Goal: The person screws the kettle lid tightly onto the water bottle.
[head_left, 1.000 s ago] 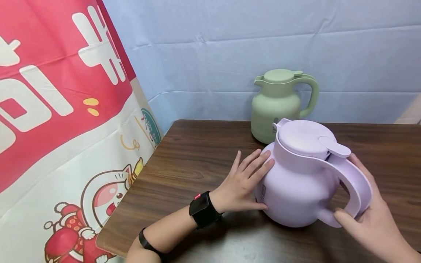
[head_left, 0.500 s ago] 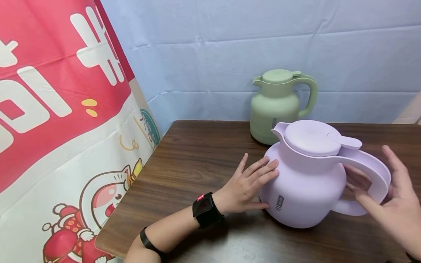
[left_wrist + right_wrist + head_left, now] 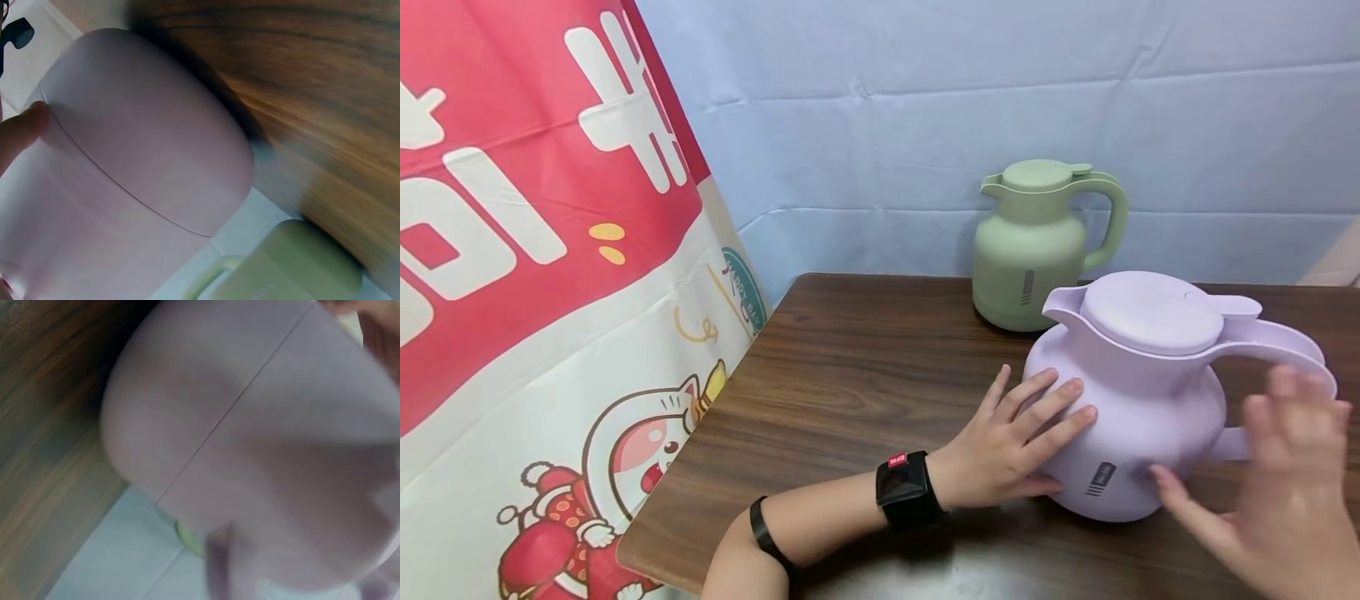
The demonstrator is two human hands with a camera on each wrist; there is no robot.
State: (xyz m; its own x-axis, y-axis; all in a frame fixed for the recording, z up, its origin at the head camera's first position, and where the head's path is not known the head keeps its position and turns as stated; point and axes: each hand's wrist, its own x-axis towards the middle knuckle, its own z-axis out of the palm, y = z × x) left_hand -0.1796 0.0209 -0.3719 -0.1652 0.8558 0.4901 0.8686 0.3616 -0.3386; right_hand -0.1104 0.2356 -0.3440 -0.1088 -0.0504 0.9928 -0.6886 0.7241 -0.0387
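Note:
A lilac insulated jug point(image 3: 1138, 417) stands on the wooden table, spout to the left and handle to the right, its lid closed. My left hand point(image 3: 992, 454) rests with spread fingers against the left of its rounded body; in the left wrist view one of its fingers point(image 3: 25, 131) touches near the body's seam. Blurred by motion, my right hand point(image 3: 1281, 483) is in front of the handle with fingers raised and loose, and its thumb lies at the body's lower right. The right wrist view is filled by the lilac body point(image 3: 206, 419), with a blurred handle below.
A similar green insulated jug point(image 3: 1030, 250) stands behind at the table's back edge. The brown table point(image 3: 850, 375) ends at the left by a red and white printed cloth point(image 3: 550, 350). A pale blue cloth point(image 3: 887, 150) hangs behind.
The lilac jug has turned and shifted right, its spout swinging left and its label coming to the front. My right hand has let go of the handle; my left hand has followed the body rightward.

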